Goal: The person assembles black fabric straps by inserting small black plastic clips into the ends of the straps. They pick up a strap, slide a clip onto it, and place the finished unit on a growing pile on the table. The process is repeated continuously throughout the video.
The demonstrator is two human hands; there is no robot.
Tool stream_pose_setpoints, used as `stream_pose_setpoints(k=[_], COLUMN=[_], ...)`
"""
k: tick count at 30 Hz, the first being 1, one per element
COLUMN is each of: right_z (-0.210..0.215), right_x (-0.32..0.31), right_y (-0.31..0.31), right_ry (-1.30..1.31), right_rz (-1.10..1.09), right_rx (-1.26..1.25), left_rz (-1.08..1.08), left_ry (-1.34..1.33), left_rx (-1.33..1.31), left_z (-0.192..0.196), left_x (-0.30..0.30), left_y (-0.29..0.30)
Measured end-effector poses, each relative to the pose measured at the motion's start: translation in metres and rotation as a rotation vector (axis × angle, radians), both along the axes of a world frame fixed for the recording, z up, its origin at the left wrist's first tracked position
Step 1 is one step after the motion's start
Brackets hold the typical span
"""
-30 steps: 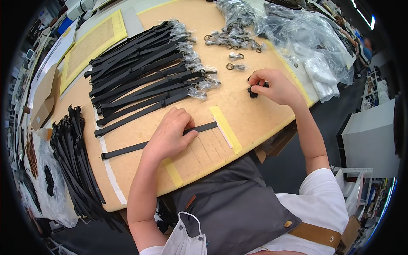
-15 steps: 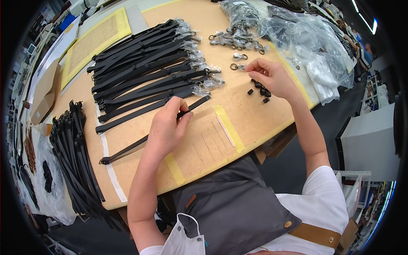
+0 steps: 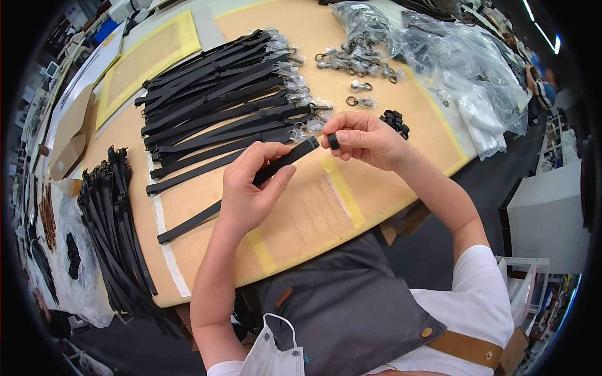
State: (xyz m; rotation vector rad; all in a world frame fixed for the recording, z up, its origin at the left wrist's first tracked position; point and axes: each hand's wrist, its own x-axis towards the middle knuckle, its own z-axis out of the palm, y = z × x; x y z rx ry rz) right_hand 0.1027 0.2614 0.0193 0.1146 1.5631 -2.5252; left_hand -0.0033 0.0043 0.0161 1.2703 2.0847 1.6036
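Note:
Between the fingers and thumb of my left hand (image 3: pixel 254 182) is a black strap (image 3: pixel 194 224), whose far end trails down to the left over the tabletop. Its near end points up to the right, toward my right hand (image 3: pixel 364 143). A small black loop (image 3: pixel 333 141) is pinched in my right fingertips, just beside the strap end; a narrow gap separates the two. Beyond my hands lies a row of black straps (image 3: pixel 213 100) with plastic-wrapped metal clasps at their right ends. More small black loops (image 3: pixel 395 123) are piled behind my right hand.
Wrapped metal snap hooks (image 3: pixel 360 59) lie at the back, with two single ones nearer. Clear plastic bags (image 3: pixel 454 59) cover the right rear corner. A bundle of black straps (image 3: pixel 113 232) hangs over the left table edge. A cardboard piece (image 3: pixel 71 131) stands at far left.
My right hand has moved left and nearer from beside the snap hooks and now holds a small black loop at the strap's end. My left hand has raised that end slightly.

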Motion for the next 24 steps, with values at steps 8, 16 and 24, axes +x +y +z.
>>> stream_pose_setpoints(k=[8, 16, 24], right_z=[-0.01, -0.028, -0.033], right_x=[-0.033, -0.037, -0.036], right_y=[-0.018, -0.025, -0.022], right_ry=[0.066, -0.037, -0.074], right_rz=[0.088, 0.074, 0.08], right_rx=[-0.177, -0.338, -0.356], left_rz=[0.074, 0.126, 0.124], left_ry=[0.086, 0.147, 0.152], left_rx=[0.064, 0.036, 0.027], left_z=[0.0, -0.002, -0.002], left_x=[-0.008, -0.009, -0.01], left_y=[-0.007, -0.003, -0.002])
